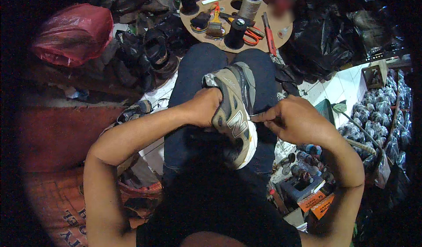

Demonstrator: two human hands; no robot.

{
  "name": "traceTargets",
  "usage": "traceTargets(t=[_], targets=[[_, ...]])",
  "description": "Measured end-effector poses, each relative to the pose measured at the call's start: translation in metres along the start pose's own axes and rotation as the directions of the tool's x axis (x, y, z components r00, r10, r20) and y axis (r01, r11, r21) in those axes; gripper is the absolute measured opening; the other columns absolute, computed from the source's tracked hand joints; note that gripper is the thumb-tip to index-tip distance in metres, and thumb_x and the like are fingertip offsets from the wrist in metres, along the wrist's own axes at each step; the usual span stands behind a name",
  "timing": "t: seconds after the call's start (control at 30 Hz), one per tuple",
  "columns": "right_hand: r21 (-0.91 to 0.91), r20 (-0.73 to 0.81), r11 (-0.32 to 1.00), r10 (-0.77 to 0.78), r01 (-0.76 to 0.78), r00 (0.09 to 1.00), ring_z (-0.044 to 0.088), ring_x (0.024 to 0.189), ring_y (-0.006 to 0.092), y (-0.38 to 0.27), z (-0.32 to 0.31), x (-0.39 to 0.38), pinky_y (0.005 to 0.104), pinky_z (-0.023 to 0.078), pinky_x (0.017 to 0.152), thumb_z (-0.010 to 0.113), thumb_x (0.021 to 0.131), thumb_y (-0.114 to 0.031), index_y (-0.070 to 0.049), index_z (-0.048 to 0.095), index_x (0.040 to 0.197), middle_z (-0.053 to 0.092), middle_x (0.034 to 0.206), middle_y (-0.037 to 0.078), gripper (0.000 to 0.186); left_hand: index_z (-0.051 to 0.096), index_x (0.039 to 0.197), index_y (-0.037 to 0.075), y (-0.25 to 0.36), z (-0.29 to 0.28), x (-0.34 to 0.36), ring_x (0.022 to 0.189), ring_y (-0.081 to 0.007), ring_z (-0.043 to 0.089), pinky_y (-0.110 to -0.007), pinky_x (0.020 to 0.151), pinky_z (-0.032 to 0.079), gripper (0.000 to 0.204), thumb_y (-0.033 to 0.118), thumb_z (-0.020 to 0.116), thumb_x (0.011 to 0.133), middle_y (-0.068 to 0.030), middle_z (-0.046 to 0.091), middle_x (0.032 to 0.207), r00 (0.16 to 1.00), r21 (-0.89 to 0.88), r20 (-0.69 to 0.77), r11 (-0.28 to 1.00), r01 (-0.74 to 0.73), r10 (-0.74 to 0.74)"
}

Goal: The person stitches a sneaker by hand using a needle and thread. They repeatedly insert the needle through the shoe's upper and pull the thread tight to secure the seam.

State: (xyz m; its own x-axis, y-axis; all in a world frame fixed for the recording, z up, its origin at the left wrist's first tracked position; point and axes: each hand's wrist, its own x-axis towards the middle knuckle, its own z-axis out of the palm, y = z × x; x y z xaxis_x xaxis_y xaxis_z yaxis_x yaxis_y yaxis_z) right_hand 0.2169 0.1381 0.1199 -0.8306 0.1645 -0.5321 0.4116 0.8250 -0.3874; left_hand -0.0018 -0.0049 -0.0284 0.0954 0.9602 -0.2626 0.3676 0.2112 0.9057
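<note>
A grey and beige sneaker rests over my thighs, its white toe end toward me. Its grey sole stands apart from the upper along the right side, leaving a dark gap. My left hand is closed on the shoe at its opening; the fingertips are hidden inside or behind it. On the other side, my right hand points its index finger at the sole's edge, with the thumb below and the other fingers curled. Whatever small thing may be pinched at those fingertips is too small to make out.
Past my knees, a round board carries thread spools, a paintbrush, orange-handled scissors and a red cutter. A red plastic bag lies far left. Bottles and boxes crowd the right floor, near many plastic-wrapped items.
</note>
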Motion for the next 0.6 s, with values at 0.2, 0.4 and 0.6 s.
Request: traceTargets(t=[0.2, 0.4, 0.6], targets=[[0.301, -0.122, 0.923, -0.213, 0.241, 0.969, 0.071, 0.078, 0.038, 0.028, 0.014, 0.015, 0.0482, 0.057, 0.079, 0.066, 0.09, -0.011, -0.018, 0.08, 0.117, 0.075, 0.087, 0.019, 0.031, 0.073, 0.11, 0.005, 0.0, -0.006, -0.004, 0.104, -0.0178, 0.069, -0.034, 0.096, 0.053, 0.039, 0.019, 0.088, 0.077, -0.0082, 0.075, 0.111, 0.995, 0.014, 0.039, 0.995, -0.094, 0.093], [0.212, -0.046, 0.953, -0.213, 0.217, 0.976, 0.072, 0.072, 0.0239, 0.034, 0.009, 0.017, 0.0369, 0.053, 0.068, 0.068, 0.092, -0.009, -0.017, 0.08, 0.117, 0.076, 0.082, 0.014, 0.03, 0.075, 0.103, 0.003, -0.005, -0.002, 0.001, 0.102, -0.0304, 0.072, -0.039, 0.092, 0.055, 0.041, 0.027, 0.089, 0.073, -0.0162, 0.076, 0.106, 0.998, 0.051, -0.016, 0.997, -0.065, 0.066], [-0.069, -0.009, 0.959, -0.275, 0.274, 0.961, 0.072, 0.091, 0.0401, 0.013, -0.006, 0.027, 0.0512, 0.058, 0.084, 0.07, 0.081, -0.014, -0.018, 0.082, 0.103, 0.076, 0.093, 0.017, 0.025, 0.077, 0.098, 0.003, -0.006, 0.005, 0.005, 0.099, -0.0367, 0.073, -0.043, 0.089, 0.057, 0.038, 0.027, 0.088, 0.071, -0.0212, 0.076, 0.101, 0.993, 0.106, -0.046, 0.989, -0.105, 0.11]])
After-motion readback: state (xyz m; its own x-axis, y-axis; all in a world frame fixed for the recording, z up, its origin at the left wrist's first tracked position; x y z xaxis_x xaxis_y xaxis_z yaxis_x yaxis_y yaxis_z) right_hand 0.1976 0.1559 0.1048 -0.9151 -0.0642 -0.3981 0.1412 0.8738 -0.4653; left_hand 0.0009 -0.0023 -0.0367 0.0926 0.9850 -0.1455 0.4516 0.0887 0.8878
